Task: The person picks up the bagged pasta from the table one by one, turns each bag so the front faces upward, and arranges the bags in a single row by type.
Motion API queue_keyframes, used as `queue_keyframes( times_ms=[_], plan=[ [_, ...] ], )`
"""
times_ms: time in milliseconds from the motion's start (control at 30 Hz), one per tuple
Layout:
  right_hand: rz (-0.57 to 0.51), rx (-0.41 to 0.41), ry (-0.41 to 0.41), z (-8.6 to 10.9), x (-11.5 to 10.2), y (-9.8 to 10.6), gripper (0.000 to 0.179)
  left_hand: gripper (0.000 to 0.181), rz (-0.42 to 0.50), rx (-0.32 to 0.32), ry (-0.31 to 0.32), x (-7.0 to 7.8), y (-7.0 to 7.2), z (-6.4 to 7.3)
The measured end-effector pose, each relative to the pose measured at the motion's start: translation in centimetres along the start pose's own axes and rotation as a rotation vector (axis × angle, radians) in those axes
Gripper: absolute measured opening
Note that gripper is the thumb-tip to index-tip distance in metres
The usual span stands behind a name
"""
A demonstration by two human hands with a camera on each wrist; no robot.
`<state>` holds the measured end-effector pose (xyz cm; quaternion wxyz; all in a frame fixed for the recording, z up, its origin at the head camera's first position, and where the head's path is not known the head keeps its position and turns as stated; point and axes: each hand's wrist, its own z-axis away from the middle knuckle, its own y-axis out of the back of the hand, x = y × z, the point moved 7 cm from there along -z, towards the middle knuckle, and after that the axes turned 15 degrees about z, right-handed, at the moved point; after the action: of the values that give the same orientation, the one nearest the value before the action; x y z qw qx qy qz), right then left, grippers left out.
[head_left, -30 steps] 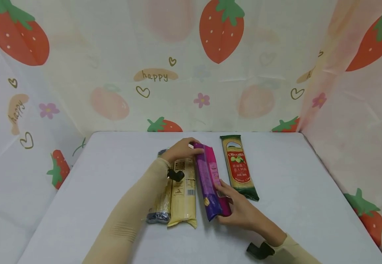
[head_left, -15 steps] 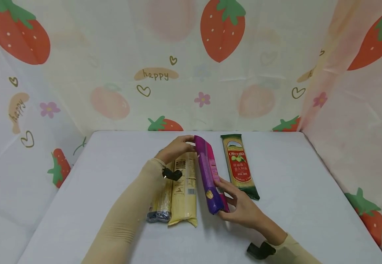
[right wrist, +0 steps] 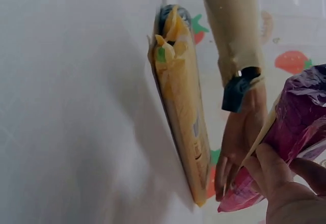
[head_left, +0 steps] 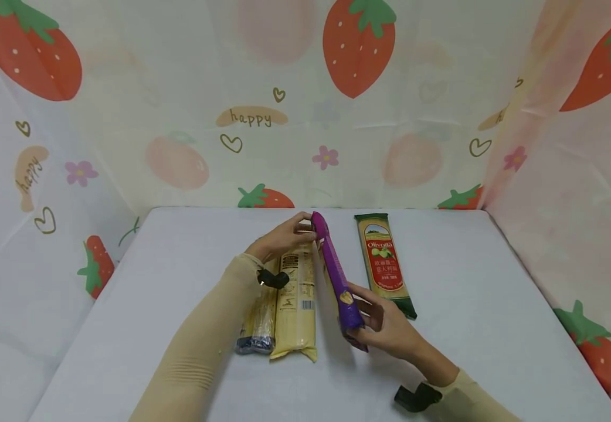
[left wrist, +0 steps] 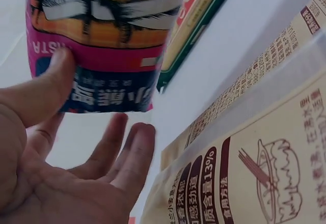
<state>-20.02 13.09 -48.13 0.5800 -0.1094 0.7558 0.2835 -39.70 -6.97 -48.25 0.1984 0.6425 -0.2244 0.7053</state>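
Over the white tabletop [head_left: 469, 281], left hand [head_left: 280, 239] and right hand [head_left: 392, 329] are gripping opposite ends of a purple packet [head_left: 334, 266], now showing its narrow edge where its pink face was showing earlier. Rightward, an "Olivoilà" packet [head_left: 383, 264] is lying; leftward, a cream packet [head_left: 296, 331] is displaying "13%". Strawberry-printed cloth [head_left: 295, 146], lettered "happy", is enclosing the table.

Two packets [head_left: 296, 322] left, held packet [head_left: 336, 269] between, packet [head_left: 384, 261] right

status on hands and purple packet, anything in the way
Left hand holds far end of purple packet; right hand grips near end. Packet turned edge-up. Yellow packet close left, green-ended packet right; neither seems blocking.
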Motion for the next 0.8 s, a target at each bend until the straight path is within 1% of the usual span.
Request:
queue_keyframes(
  times_ms=[67, 167, 300, 433, 533, 733, 800],
  plan=[
    [-0.045, -0.007, 0.011, -0.01, -0.19, 0.02, 0.086, 0.039, 0.04, -0.007, 0.023, -0.24, 0.06, 0.06],
    [-0.089, -0.011, 0.024, -0.05, -0.35, 0.05, 0.086, 0.045, 0.114, -0.025, 0.048, -0.46, 0.02, 0.14],
    [-0.078, 0.007, 0.004, -0.09, -0.12, 0.16, 0.085, 0.053, 0.174, -0.05, 0.073, -0.61, -0.25, 0.31],
    [-0.056, 0.025, -0.024, -0.16, 0.12, 0.39, 0.083, 0.054, 0.222, -0.053, 0.069, -0.66, -0.37, 0.27],
    [-0.046, 0.031, -0.051, -0.2, 0.11, 0.51, 0.084, 0.054, 0.236, -0.021, 0.059, -0.76, -0.16, 0.1],
    [0.027, 0.046, -0.119, -0.34, -0.15, 0.76, 0.081, 0.063, 0.185, 0.069, 0.061, -0.81, 0.36, 0.13],
    [0.048, 0.047, -0.125, -0.38, -0.25, 0.86, 0.08, 0.065, 0.19, 0.094, 0.06, -0.75, 0.42, 0.23]
  ],
)
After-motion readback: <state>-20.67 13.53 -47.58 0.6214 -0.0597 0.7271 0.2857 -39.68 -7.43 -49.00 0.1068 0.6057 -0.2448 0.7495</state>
